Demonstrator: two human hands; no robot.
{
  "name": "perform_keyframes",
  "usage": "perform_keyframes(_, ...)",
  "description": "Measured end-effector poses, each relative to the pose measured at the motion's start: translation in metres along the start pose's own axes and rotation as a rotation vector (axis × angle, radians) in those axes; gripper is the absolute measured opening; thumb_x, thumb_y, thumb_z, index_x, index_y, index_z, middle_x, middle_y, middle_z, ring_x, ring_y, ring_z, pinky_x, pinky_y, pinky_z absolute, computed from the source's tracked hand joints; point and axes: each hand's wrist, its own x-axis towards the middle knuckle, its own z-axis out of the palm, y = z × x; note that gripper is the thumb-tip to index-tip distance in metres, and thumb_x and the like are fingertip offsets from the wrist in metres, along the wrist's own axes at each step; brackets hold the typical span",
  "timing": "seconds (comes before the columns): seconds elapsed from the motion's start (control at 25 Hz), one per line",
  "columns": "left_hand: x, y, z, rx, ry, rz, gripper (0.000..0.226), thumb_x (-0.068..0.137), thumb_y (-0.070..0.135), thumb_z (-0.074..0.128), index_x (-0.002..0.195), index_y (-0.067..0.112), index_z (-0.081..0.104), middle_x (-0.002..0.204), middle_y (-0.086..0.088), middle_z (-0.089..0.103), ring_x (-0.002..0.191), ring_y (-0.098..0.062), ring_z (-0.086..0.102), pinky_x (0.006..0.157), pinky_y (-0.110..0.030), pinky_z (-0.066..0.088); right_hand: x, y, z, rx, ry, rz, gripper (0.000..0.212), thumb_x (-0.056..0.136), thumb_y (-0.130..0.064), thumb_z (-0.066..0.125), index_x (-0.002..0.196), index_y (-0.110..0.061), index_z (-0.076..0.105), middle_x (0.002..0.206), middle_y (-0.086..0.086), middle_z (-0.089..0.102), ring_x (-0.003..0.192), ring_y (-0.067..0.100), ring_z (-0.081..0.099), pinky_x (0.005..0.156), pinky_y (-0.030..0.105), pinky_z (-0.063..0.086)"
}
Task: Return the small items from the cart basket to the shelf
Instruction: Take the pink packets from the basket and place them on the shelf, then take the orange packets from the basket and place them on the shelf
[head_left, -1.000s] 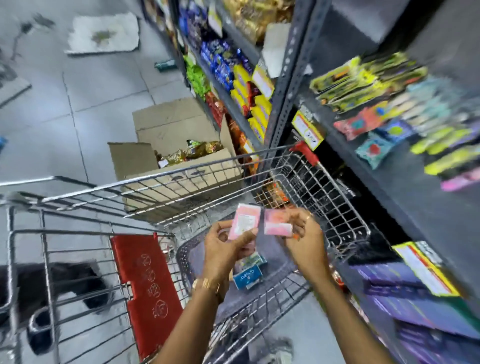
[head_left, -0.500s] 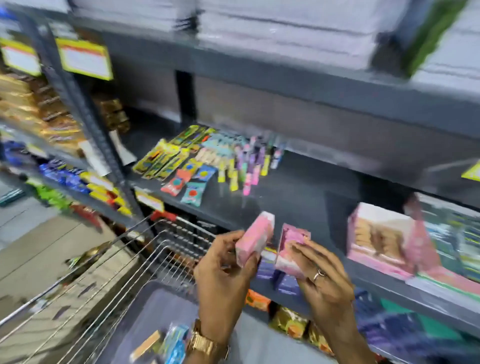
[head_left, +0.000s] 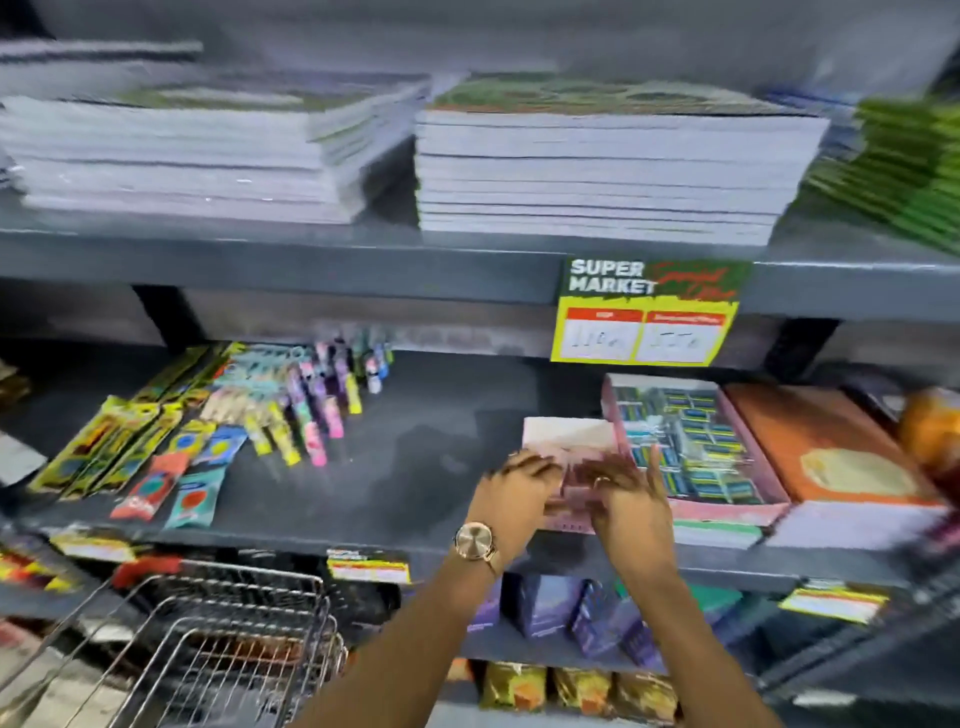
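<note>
Both my hands reach over the middle shelf (head_left: 415, 467) at a pink display box (head_left: 566, 436) with a pale raised lid. My left hand (head_left: 511, 496), wearing a gold watch, curls its fingers over a small pink packet (head_left: 574, 475) at the box's front. My right hand (head_left: 631, 501) lies beside it with fingers spread over the same pink blur; whether it grips a packet is too blurred to tell. The wire cart basket (head_left: 208, 649) sits at the lower left, its contents out of sight.
A tray of blue-green small boxes (head_left: 691, 447) and an orange book (head_left: 831, 447) lie right of the pink box. Colourful pens and packets (head_left: 234, 415) lie at the shelf's left. Notebook stacks (head_left: 597, 171) fill the shelf above, with a yellow price tag (head_left: 647, 317).
The view swung up from the cart to the shelves. Both hands carried the pink packets from above the basket forward and down onto the pink box on the shelf.
</note>
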Motion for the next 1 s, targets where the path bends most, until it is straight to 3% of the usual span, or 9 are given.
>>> perform_keyframes(0.12,0.011,-0.001,0.02,0.147,-0.138,0.05,0.018,0.06,0.021,0.08,0.077,0.023,0.075,0.085,0.012,0.076,0.085,-0.011,0.072,0.063,-0.021,0.06,0.009,0.003,0.007,-0.188,-0.141,0.037,0.022,0.076,-0.018,0.066,0.096,-0.022,0.072,0.105,0.0,0.073,0.113,0.019,0.062,0.119,0.048,-0.006)
perform_keyframes(0.24,0.014,0.006,0.03,0.213,-0.212,0.051,0.013,0.061,0.024,0.079,0.073,0.023,0.075,0.08,0.01,0.075,0.082,-0.012,0.072,0.072,-0.023,0.059,0.012,0.005,0.006,-0.326,-0.149,0.028,0.019,0.061,-0.011,0.079,0.079,-0.016,0.075,0.074,0.004,0.075,0.087,0.022,0.071,0.114,0.058,0.023)
perform_keyframes(0.32,0.017,0.009,0.031,0.214,-0.193,0.021,0.012,0.065,0.021,0.079,0.076,0.019,0.074,0.082,0.005,0.074,0.08,-0.016,0.072,0.066,-0.026,0.062,0.013,0.003,0.004,-0.34,-0.23,0.068,0.024,0.074,-0.007,0.066,0.097,-0.012,0.071,0.093,0.009,0.075,0.113,0.025,0.061,0.115,0.062,0.002)
perform_keyframes(0.4,0.018,0.012,0.028,0.177,-0.243,-0.018,0.011,0.076,0.017,0.07,0.087,0.017,0.072,0.093,0.0,0.073,0.087,-0.022,0.071,0.07,-0.032,0.062,0.014,-0.002,0.004,-0.336,-0.307,0.11,0.034,0.084,-0.006,0.052,0.116,-0.014,0.063,0.122,0.009,0.067,0.14,0.026,0.034,0.111,0.063,-0.016)
perform_keyframes(0.52,0.008,0.01,0.024,0.222,-0.128,0.001,0.014,0.07,0.022,0.077,0.083,0.019,0.074,0.085,0.003,0.075,0.078,-0.017,0.072,0.072,-0.026,0.059,0.009,-0.012,0.0,-0.334,-0.311,0.112,0.046,0.086,-0.007,0.052,0.13,-0.017,0.054,0.144,0.007,0.05,0.149,0.028,0.014,0.114,0.065,-0.01)
perform_keyframes(0.64,-0.021,-0.001,0.014,0.143,-0.013,-0.071,0.031,0.072,0.026,0.072,0.102,0.019,0.071,0.1,0.002,0.075,0.088,-0.021,0.07,0.075,-0.03,0.056,-0.003,-0.029,-0.004,-0.112,-0.104,-0.004,0.063,0.073,0.004,0.062,0.134,-0.01,0.052,0.141,0.013,0.053,0.145,0.036,0.022,0.119,0.059,0.016)
perform_keyframes(0.72,-0.061,-0.027,-0.003,0.091,0.051,-0.237,0.039,0.072,0.03,0.07,0.109,0.018,0.067,0.103,0.001,0.073,0.091,-0.027,0.067,0.074,-0.034,0.055,-0.024,-0.069,0.0,0.15,0.031,-0.191,0.057,0.071,0.007,0.056,0.127,-0.006,0.058,0.133,0.014,0.06,0.14,0.035,0.032,0.117,0.048,0.025)
perform_keyframes(0.8,-0.121,-0.067,-0.017,0.044,0.088,-0.453,0.042,0.075,0.029,0.068,0.114,0.018,0.064,0.107,-0.003,0.07,0.094,-0.031,0.063,0.077,-0.037,0.055,-0.051,-0.13,0.013,0.39,0.007,-0.378,0.046,0.078,0.008,0.056,0.121,-0.006,0.063,0.129,0.011,0.063,0.136,0.036,0.039,0.115,0.045,0.029)
perform_keyframes(1.0,-0.313,-0.151,-0.009,-0.046,0.006,-1.15,0.035,0.089,0.023,0.06,0.122,0.013,0.057,0.117,-0.013,0.065,0.104,-0.036,0.058,0.087,-0.043,0.05,-0.116,-0.284,0.07,0.556,-0.518,-0.739,0.035,0.087,-0.005,0.055,0.121,-0.01,0.062,0.128,0.007,0.062,0.133,0.026,0.043,0.115,0.037,0.032)
